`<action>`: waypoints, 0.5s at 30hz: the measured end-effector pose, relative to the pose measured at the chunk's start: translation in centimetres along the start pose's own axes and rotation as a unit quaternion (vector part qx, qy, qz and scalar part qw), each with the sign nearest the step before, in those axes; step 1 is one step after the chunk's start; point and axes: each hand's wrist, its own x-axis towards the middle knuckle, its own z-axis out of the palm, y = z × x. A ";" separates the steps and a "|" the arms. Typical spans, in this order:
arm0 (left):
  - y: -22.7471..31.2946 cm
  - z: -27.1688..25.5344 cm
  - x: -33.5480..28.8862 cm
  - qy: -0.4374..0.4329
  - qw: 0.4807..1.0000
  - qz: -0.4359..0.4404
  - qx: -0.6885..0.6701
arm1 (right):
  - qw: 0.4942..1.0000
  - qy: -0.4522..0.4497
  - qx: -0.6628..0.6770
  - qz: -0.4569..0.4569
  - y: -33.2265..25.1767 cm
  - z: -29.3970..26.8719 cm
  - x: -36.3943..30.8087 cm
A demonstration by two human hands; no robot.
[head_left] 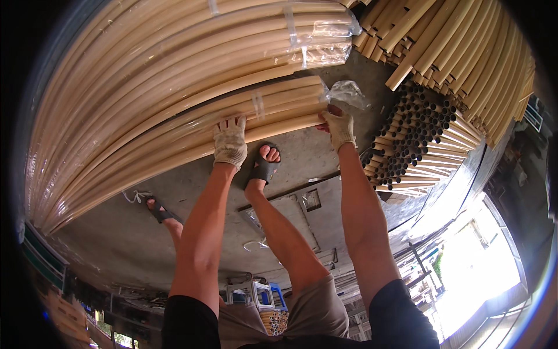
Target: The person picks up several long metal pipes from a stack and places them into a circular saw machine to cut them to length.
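A long bundle of tan cardboard tubes in clear plastic lies across the floor in front of me. My left hand, in a pale knit glove with bare fingertips, is closed over the nearest tube partway along it. At that tube's right end, my right hand in a matching glove grips it, thumb on top and fingers toward the end. Loose clear plastic wrap sticks out past the bundle's end, just beyond my right hand. Clear tape circles the bundle between my hands.
A larger stack of wrapped tubes rises behind the bundle. To the right are loose tubes and a pile of dark-ended tubes. My sandalled foot stands close to the bundle. The concrete floor has a recessed square and scraps of string.
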 end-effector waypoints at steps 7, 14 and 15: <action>-1.5 0.4 0.1 -0.038 0.999 0.013 -0.026 | 1.000 -0.002 0.011 0.004 -0.7 0.4 -1.1; 0.3 -2.5 -0.1 -0.109 0.994 0.012 0.031 | 0.999 0.030 -0.026 -0.030 -2.0 0.3 -2.0; 1.2 -3.7 -0.9 -0.118 0.992 0.031 0.013 | 0.998 0.036 -0.039 -0.046 -2.0 0.0 -2.1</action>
